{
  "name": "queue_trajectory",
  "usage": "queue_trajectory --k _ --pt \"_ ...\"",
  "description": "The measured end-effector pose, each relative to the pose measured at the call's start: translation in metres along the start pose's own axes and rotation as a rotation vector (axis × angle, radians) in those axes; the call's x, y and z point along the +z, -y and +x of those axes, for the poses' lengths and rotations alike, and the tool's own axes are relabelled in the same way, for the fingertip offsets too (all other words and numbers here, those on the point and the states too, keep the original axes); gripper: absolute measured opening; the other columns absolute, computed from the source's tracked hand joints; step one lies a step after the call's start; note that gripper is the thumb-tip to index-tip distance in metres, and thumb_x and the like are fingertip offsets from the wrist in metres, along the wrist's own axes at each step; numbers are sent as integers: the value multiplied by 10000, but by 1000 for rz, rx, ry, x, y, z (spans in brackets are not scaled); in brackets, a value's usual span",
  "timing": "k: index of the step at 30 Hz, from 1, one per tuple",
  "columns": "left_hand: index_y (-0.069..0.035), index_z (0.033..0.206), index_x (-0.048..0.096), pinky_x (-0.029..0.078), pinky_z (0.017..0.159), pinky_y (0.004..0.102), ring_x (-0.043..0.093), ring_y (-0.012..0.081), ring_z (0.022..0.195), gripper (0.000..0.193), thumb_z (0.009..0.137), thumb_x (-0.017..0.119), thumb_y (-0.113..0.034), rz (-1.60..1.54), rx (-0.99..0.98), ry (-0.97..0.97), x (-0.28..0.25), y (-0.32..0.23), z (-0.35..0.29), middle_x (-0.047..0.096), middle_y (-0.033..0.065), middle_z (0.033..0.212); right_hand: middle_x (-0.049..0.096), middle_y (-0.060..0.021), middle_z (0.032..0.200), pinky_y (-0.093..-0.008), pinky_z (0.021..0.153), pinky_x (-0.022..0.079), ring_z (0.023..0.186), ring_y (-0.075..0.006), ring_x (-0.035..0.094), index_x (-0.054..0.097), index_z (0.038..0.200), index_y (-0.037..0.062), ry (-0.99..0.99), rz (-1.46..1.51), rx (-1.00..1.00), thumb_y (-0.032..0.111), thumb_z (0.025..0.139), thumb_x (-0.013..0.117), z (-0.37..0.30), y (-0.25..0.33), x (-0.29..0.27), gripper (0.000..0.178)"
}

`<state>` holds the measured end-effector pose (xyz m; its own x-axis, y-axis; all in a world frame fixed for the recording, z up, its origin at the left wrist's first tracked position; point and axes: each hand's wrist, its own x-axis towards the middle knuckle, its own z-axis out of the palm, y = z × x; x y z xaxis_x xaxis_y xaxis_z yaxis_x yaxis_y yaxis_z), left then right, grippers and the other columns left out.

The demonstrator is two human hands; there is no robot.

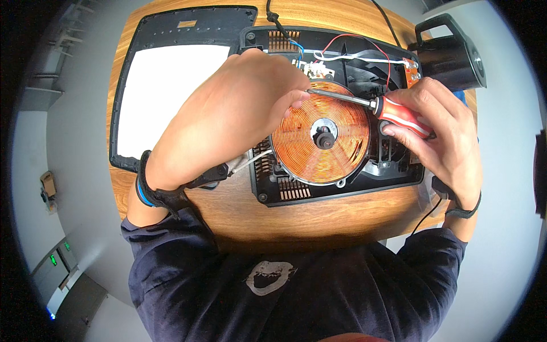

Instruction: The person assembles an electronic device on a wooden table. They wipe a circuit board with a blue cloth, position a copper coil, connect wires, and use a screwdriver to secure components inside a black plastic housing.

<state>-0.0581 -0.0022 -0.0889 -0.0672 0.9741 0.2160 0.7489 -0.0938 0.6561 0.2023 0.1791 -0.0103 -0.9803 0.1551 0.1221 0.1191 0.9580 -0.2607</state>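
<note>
My right hand (447,122) is closed round the red, white-striped handle of a screwdriver (347,98). Its metal shaft points left, almost level, above a flat round copper coil (290,142). At the shaft's tip, the fingers of my left hand (262,85) are pinched together; whatever they may hold is hidden. The coil sits in the opened black base of an induction cooker (336,196), with a dark knob-like piece (325,140) at its centre. Partly behind my left hand are white connectors (318,70) and blue wires.
Left of the base lies the cooker's black-framed cover with a white panel (165,102). A black jug-like container with a handle (450,57) lies at the back right. Red and white wires run to an orange circuit board (411,73). All rest on a wooden table (239,219).
</note>
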Motion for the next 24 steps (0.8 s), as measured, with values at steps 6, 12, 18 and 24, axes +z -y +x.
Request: queue_trajectory --k 6,12,18,24 --pt "13 1004 790 542 679 430 729 391 737 221 1077 697 -174 -15 -13 36 0 2 0 726 214 795 651 -127 982 -420 781 555 886 -316 672 779 1167 -18 -30 -34 -23 153 828 936 0 1 1 411" --pt "23 983 781 533 670 411 733 331 697 231 1071 690 -171 -26 -94 131 -7 -6 5 732 188 767 666 -127 985 -413 774 553 889 -310 676 796 1159 -9 -38 -79 -26 149 820 937 -1 3 1 400" --pt "23 1033 801 520 651 388 697 267 657 207 1065 725 -167 -24 -44 74 -3 -2 3 715 164 740 684 -130 1017 -409 785 563 897 -320 695 775 1190 -8 -22 -21 -16 119 847 925 -3 -1 4 396" --pt "-4 1260 817 611 781 360 775 244 782 295 987 842 -113 -105 -105 84 -5 -9 7 780 139 857 722 -151 1094 -422 858 606 999 -367 741 730 1192 12 -14 102 77 131 933 873 -11 -10 16 318"
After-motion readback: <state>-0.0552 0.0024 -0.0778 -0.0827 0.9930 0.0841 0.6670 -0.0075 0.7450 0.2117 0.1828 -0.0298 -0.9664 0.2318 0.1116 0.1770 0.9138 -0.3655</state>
